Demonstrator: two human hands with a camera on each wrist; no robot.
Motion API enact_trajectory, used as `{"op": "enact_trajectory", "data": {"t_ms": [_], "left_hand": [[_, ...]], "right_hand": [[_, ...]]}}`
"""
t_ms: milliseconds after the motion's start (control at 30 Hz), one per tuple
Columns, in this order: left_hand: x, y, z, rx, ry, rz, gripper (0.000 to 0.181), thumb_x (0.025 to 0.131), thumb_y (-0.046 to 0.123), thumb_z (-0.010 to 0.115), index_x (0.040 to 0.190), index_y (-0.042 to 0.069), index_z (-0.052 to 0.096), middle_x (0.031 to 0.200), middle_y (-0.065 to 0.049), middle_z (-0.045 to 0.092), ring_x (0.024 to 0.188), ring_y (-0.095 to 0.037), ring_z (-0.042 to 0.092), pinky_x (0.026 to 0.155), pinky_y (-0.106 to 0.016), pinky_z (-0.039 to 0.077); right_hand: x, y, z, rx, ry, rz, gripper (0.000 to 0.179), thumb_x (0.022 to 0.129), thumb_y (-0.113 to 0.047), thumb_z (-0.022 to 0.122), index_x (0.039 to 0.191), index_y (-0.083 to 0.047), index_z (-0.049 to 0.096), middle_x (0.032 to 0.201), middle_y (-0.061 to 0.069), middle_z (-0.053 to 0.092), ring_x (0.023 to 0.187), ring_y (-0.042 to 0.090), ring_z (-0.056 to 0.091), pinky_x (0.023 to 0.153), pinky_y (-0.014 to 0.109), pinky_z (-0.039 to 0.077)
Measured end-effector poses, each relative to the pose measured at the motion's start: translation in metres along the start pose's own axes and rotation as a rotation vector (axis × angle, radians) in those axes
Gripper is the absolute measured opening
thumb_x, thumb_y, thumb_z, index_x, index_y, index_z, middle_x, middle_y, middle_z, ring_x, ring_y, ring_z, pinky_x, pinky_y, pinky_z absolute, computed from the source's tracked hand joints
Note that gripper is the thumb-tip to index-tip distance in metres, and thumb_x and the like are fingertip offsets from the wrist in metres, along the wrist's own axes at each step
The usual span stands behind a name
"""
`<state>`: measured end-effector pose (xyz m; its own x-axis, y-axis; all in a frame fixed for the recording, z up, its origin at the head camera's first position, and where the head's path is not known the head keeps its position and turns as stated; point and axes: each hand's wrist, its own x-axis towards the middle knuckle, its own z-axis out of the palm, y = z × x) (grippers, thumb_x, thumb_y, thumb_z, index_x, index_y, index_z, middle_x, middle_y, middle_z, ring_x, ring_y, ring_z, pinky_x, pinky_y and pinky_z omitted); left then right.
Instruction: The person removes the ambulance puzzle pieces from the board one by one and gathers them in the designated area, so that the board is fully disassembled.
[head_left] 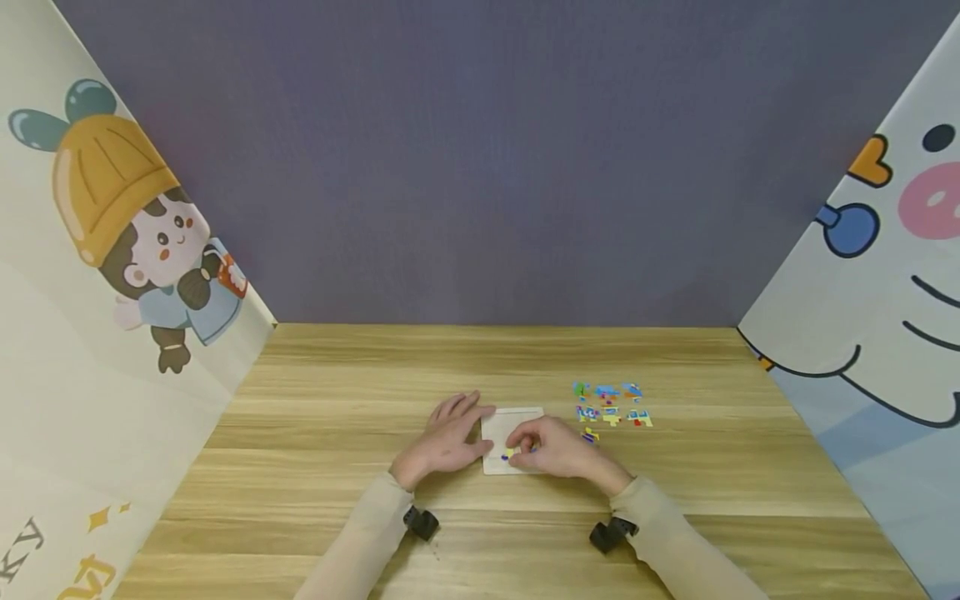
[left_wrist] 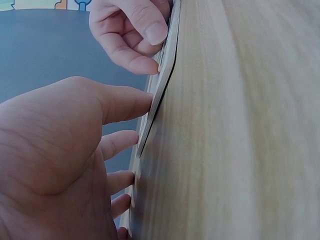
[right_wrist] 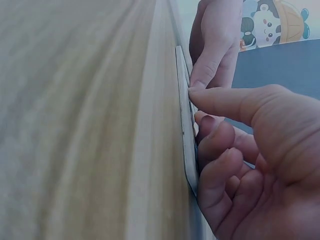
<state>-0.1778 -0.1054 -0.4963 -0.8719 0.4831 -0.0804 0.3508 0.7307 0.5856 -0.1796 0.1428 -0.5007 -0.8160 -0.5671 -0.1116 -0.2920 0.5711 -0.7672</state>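
Observation:
A pale, flat puzzle board (head_left: 513, 423) with rounded corners lies on the wooden table. My left hand (head_left: 450, 437) rests at its left edge, fingers spread and thumb on the rim. Over the board's lower right part is my right hand (head_left: 553, 447), its thumb and index finger pinching a small yellow and blue puzzle piece (head_left: 509, 454) low at the board's surface. From the left wrist, the thin board (left_wrist: 164, 82) shows edge-on beneath both hands. In the right wrist view, the right fingers (right_wrist: 220, 137) are bent over the board's near side, hiding most of the piece.
Several colourful puzzle pieces (head_left: 610, 419) lie in loose rows on the table (head_left: 337, 375), right of the board. A dark grey panel (head_left: 480, 167) stands behind the table, with cartoon-printed panels at both sides. Each wrist wears a small black camera.

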Motion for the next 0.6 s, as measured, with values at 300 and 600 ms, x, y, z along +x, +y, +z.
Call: {"op": "enact_trajectory", "data": {"t_ms": [300,600], "left_hand": [[-0.0009,0.0005,0.0005,0.004,-0.002,-0.003,0.059,0.105,0.036,0.061,0.16,0.018,0.048,0.176,-0.02,0.024,0.164,-0.044,0.017,0.133,-0.066,0.009],[-0.0001,-0.0012,0.0018,0.003,-0.002,0.011,0.06,0.104,0.034,0.062,0.159,0.014,0.048,0.176,-0.022,0.024,0.163,-0.046,0.017,0.132,-0.069,0.009]], "right_hand": [[-0.002,-0.0027,-0.0008,0.01,-0.012,0.016,0.024,0.093,-0.023,0.082,0.113,-0.011,0.077,0.071,-0.006,0.061,0.061,0.006,0.051,0.057,0.021,0.044],[-0.0029,-0.0026,0.0008,0.0,0.0,0.018,0.024,0.093,-0.025,0.083,0.112,-0.012,0.077,0.072,-0.005,0.062,0.062,0.007,0.052,0.057,0.023,0.045]]}}
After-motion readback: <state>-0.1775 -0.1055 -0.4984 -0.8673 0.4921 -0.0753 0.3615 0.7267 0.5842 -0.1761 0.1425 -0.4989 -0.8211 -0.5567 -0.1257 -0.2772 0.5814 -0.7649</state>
